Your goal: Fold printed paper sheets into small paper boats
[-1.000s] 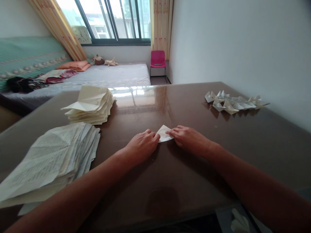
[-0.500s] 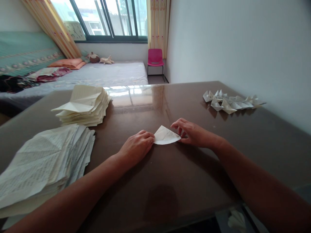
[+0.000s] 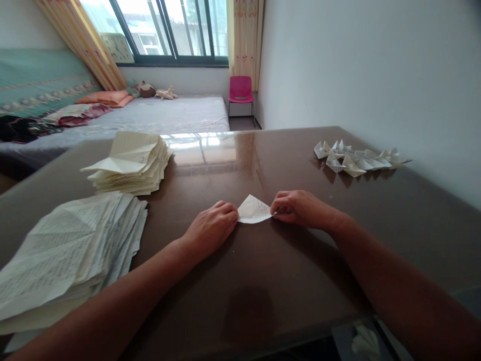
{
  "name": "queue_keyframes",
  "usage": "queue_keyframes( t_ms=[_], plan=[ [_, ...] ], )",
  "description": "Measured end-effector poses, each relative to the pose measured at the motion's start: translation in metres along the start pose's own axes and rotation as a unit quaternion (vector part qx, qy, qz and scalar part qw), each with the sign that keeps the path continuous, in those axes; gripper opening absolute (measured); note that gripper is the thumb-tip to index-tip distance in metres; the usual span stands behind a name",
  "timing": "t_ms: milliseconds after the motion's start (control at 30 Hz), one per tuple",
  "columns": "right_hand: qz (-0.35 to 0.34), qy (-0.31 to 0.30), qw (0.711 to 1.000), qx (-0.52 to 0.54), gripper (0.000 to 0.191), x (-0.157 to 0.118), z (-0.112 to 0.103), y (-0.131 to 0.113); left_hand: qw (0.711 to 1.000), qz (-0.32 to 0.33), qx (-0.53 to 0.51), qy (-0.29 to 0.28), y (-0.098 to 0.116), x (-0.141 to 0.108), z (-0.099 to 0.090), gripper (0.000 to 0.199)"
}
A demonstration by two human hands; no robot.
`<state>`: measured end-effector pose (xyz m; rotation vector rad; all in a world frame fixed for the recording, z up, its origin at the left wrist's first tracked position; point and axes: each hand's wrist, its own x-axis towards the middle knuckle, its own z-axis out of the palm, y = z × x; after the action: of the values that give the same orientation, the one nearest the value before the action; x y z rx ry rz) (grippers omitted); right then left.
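Between both hands (image 3: 212,225) (image 3: 300,208), folded paper (image 3: 254,210).

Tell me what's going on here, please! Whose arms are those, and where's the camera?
There's no machine here, just one person's bare hands. The camera sits on that person's head, looking forward and down, so you see almost what they see. Their left hand and right hand hold a small folded paper, one at each side. On the shiny brown table, to the left, are a whitish printed stack and a cream stack. Farther right sit pointy folded paper shapes.
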<state>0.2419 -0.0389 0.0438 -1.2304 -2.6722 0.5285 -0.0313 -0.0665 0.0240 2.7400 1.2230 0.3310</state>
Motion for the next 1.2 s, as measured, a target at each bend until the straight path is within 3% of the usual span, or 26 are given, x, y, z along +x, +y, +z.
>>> queue_keyframes(
  t_ms=[200,433,1200],
  plan=[
    [0.030,0.008,0.999,0.043,0.021,0.006,0.006,0.009,0.995,-0.071,-0.068,0.010,-0.008,0.005,0.002,0.031],
    [0.109,0.001,0.993,-0.036,0.025,0.011,0.014,0.003,0.988,-0.144,-0.048,0.020,-0.009,0.011,0.010,0.034],
    [0.174,0.000,0.981,-0.085,0.026,0.012,0.016,-0.004,0.981,-0.181,0.065,-0.021,-0.002,0.019,0.008,0.031]
  ],
)
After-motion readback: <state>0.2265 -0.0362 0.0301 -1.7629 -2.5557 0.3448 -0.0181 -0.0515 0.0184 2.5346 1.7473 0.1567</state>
